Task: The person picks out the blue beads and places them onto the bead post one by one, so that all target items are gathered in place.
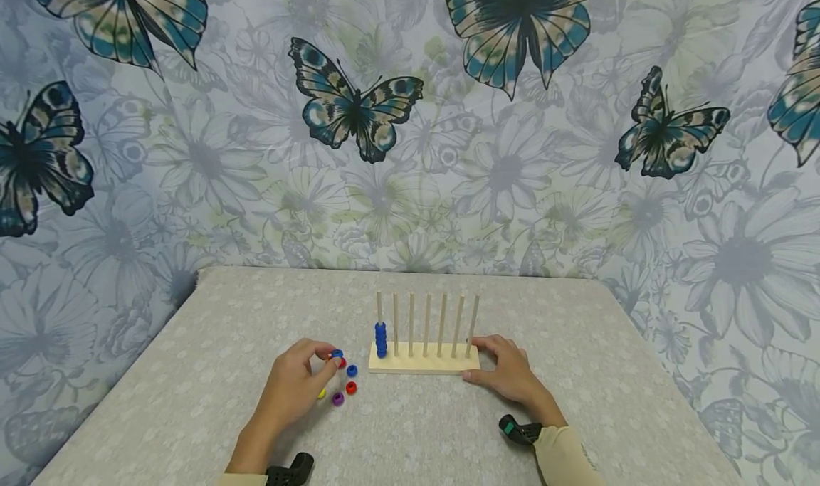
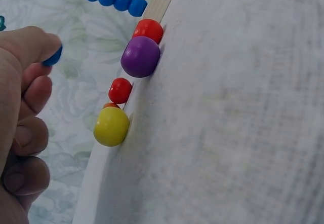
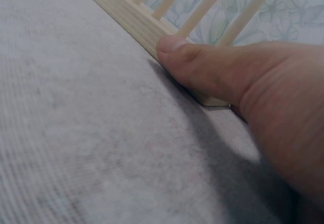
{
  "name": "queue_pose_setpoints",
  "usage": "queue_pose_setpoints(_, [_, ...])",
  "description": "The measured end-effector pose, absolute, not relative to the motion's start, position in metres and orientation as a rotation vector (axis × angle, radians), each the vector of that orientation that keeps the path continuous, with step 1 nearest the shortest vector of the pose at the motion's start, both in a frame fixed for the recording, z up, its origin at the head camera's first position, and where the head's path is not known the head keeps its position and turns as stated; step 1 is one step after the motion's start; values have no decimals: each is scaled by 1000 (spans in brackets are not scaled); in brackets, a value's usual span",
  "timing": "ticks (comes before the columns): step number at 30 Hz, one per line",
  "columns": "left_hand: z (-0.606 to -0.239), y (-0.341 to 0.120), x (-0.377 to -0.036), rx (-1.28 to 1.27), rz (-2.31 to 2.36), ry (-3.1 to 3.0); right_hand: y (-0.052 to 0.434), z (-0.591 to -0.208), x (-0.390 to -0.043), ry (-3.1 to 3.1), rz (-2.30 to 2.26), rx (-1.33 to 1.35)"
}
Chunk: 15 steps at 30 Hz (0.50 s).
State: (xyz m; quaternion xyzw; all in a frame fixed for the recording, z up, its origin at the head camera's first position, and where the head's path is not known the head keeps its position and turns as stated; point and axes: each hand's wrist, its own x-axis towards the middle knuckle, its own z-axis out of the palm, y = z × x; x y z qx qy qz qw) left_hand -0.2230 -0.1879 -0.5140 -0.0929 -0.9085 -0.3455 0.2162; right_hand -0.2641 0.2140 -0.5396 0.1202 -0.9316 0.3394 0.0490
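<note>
My left hand (image 1: 295,379) pinches a blue bead (image 2: 53,57) between thumb and forefinger, just above the tablecloth and left of the wooden peg stand (image 1: 423,365). Its other fingers are curled in, as the left wrist view shows. The stand has a row of several thin upright pegs, and a column of blue beads (image 1: 381,340) sits on the leftmost one. At the stand's right end, my right hand (image 1: 506,372) grips the base, with the thumb (image 3: 174,46) against the front edge.
Around the left hand lie loose beads: a purple bead (image 1: 338,398), a red bead (image 1: 351,387), a blue bead (image 1: 351,371), a yellow bead (image 2: 111,126) and another red bead (image 2: 120,90). A patterned cloth covers the table (image 1: 410,436). Behind it hangs a butterfly-print backdrop (image 1: 359,208).
</note>
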Motion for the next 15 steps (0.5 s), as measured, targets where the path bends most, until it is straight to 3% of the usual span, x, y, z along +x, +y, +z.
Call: queue_pose_setpoints(15, [-505,-183,-221,-267,-860,-2364,214,-538,-263,-2846,1049,358])
